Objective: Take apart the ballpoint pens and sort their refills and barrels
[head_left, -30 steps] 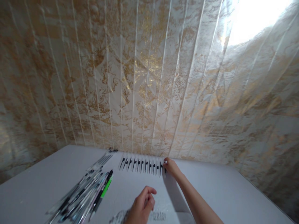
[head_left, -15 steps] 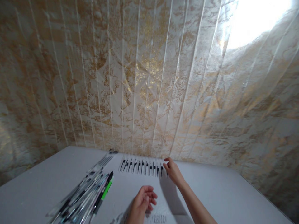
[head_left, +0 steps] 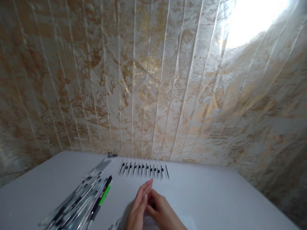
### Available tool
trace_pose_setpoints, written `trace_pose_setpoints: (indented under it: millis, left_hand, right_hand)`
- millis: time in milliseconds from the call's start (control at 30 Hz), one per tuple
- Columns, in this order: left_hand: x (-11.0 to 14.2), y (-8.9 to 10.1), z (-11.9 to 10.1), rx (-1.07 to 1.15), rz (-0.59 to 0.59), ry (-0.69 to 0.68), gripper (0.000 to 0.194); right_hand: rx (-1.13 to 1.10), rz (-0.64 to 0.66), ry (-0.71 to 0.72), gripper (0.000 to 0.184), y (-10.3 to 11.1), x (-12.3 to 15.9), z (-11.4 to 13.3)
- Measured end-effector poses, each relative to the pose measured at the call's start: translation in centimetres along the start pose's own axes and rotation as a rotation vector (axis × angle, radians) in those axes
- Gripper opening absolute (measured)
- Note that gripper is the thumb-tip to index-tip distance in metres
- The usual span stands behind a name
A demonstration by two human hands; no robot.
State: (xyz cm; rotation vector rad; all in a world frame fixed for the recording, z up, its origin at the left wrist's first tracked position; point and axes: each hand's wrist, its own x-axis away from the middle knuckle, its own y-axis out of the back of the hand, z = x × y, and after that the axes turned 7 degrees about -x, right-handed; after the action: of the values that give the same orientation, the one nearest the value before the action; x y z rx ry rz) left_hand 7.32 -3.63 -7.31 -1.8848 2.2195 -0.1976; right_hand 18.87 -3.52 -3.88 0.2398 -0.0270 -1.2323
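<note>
Near the bottom middle my left hand [head_left: 138,207] is held with its fingers stretched out and together, thumb beside them. My right hand [head_left: 164,209] meets it from the right, fingers curled in. A small dark spot shows between its thumb and fingers, too unclear to name. Beyond both hands lies a row of slim clear tubes with black rods, like pen parts [head_left: 143,170]. Most carry a small black piece; the rightmost black rod [head_left: 167,172] shows none.
To the left lies a heap of pens and clear barrels [head_left: 74,204], with a black and green pen [head_left: 103,196] along its right side. Thin rods [head_left: 102,165] lie behind it. A clear, printed plastic wrapper [head_left: 150,221] is partly under my hands. A gold-patterned sheet [head_left: 153,80] hangs behind the white table [head_left: 211,195].
My right hand has come back from the right end of the row to my left hand, its fingers now curled. My left hand's fingers have straightened. The view has shifted slightly right.
</note>
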Motion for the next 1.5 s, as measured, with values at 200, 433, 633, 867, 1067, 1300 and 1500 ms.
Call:
trace_pose_setpoints:
  millis: [200, 433, 633, 867, 1067, 1300, 1500]
  left_hand:
    - [0.1, -0.3, 1.4, -0.192, -0.103, 0.035, 0.073]
    - [0.4, 0.2, 2.0, -0.443, 0.053, -0.115, 0.056]
    - [0.5, 0.3, 1.7, -0.482, 0.041, -0.112, 0.05]
    - [0.8, 0.1, 1.4, -0.488, 0.031, -0.103, 0.046]
    - [0.7, 0.3, 1.4, -0.506, 0.037, -0.115, 0.046]
    - [0.8, 0.0, 1.3, -0.523, 0.022, -0.092, 0.046]
    - [0.9, -0.2, 0.8, -0.509, 0.007, -0.084, 0.047]
  right_hand:
    - [0.513, -0.19, -0.271, 0.014, 5.7, -3.8, -1.0]
    - [0.774, -0.399, -0.383, 0.016, 13.7, -9.7, -2.8]
    - [0.881, -0.365, -0.395, 0.02, 13.3, -10.2, -4.2]
    - [0.954, -0.339, -0.331, 0.034, 12.7, -8.0, -4.2]
    - [0.896, -0.339, -0.276, 0.036, 12.5, -8.1, -4.6]
    - [0.748, -0.352, -0.244, 0.042, 13.6, -8.7, -5.5]
    - [0.67, -0.4, -0.186, 0.047, 13.6, -9.0, -6.1]
